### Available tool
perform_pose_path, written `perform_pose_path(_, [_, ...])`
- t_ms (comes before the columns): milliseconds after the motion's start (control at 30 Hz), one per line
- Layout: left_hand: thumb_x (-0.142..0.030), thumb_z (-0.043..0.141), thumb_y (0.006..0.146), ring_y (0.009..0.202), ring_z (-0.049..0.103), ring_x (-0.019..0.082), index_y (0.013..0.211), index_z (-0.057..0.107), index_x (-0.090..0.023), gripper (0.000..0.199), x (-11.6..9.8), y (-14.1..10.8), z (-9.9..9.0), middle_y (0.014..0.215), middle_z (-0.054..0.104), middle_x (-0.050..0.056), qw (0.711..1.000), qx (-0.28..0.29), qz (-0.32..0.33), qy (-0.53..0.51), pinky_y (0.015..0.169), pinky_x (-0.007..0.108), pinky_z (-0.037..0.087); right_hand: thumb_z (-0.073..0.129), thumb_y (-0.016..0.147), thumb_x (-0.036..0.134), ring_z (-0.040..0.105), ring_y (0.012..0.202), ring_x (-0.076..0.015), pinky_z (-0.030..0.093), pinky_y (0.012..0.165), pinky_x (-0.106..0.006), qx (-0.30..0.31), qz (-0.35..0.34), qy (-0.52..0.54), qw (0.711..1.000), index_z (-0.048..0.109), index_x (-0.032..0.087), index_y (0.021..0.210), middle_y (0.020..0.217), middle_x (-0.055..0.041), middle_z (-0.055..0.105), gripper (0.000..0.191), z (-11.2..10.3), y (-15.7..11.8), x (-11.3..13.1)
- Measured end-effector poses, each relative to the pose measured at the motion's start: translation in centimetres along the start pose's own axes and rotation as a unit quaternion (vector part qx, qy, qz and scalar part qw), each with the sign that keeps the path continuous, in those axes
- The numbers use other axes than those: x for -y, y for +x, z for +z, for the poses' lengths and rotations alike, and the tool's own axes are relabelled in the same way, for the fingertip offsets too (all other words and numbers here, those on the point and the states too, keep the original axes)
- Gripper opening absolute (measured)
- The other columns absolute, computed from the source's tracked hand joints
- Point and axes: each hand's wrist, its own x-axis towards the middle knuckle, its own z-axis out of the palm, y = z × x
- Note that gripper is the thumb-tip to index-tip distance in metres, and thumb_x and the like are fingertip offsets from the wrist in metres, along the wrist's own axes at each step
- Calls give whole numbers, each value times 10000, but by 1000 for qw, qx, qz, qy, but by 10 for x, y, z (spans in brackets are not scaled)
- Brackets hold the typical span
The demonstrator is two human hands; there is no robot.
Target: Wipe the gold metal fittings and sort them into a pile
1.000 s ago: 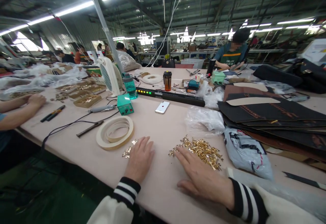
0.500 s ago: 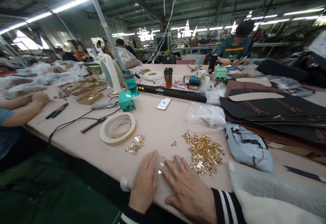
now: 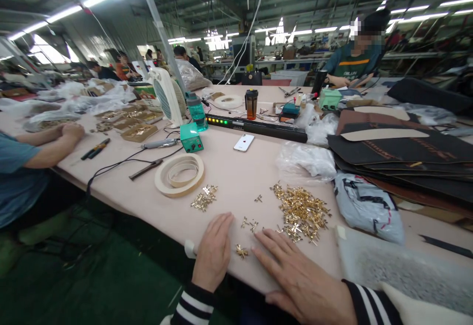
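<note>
My left hand [image 3: 214, 253] rests on its edge at the front of the table, fingers straight and together, holding nothing. Palm down, my right hand [image 3: 295, 271] lies on the table with its fingers stretched out. In the gap between them is a small clump of gold metal pieces [image 3: 241, 251], and a few loose pieces [image 3: 253, 226] lie just beyond. Past my right fingertips spreads a large heap of gold metal pieces [image 3: 301, 209]. A smaller pile of paler metal pieces [image 3: 204, 198] sits beyond my left hand, beside a roll of tape [image 3: 180, 175].
Behind are a phone [image 3: 244, 143], a green control box [image 3: 191, 138], a black bar with lights [image 3: 254, 131] and a tumbler [image 3: 251, 104]. Stacked dark leather panels [image 3: 406, 152] and a plastic-wrapped bundle [image 3: 367, 207] lie right. A co-worker's forearms [image 3: 51, 150] rest at the left.
My right hand has shifted right and towards me, away from my left hand. A clump of gold pieces now shows between the hands. The view has turned slightly left.
</note>
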Motion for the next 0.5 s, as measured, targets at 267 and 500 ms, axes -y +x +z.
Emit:
perform_pose_path(267, [-53, 398, 916, 1352, 552, 243, 1395, 569, -234, 540, 1, 1, -5, 1402, 636, 77, 997, -15, -29, -71, 1171, 524, 474, 570, 946, 230, 459, 1411, -279, 407, 1206, -495, -137, 90, 49, 985, 368, 205, 1519, 1525, -155, 444, 608, -9, 3, -40])
perform_pose_path(500, [-315, 737, 876, 1316, 571, 283, 1185, 660, -268, 321, -11, 5, -30, 1397, 627, 82, 983, 55, -54, -168, 1129, 509, 491, 540, 961, 214, 630, 1092, -262, 534, 977, -460, -99, 95, 21, 990, 508, 218, 1366, 1206, -94, 629, 406, -19, 24, -43])
